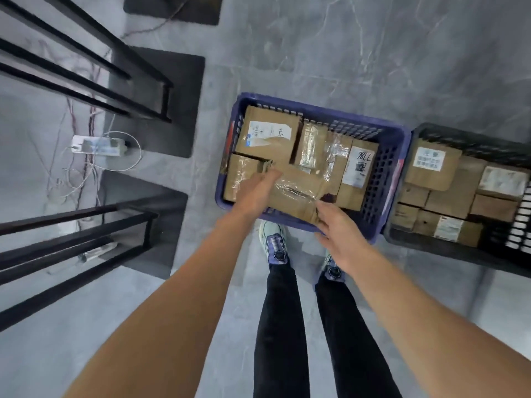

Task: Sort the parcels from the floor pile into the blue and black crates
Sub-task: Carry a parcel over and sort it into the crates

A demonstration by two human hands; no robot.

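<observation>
A blue crate (393, 145) stands on the grey floor in front of my feet, filled with several brown cardboard parcels. A taped brown parcel (298, 193) lies at the crate's near edge, across the other parcels. My left hand (255, 188) rests on its left end with the fingers stretched forward. My right hand (339, 228) holds its right near corner, fingers curled at the edge. A black crate (431, 245) stands right of the blue one, touching it, and also holds several brown parcels.
Black metal shelf frames (138, 93) stand to the left, with a white power strip (97, 146) and loose cables on the floor between them. My legs and shoes (277, 245) are just behind the blue crate. Grey floor lies beyond the crates.
</observation>
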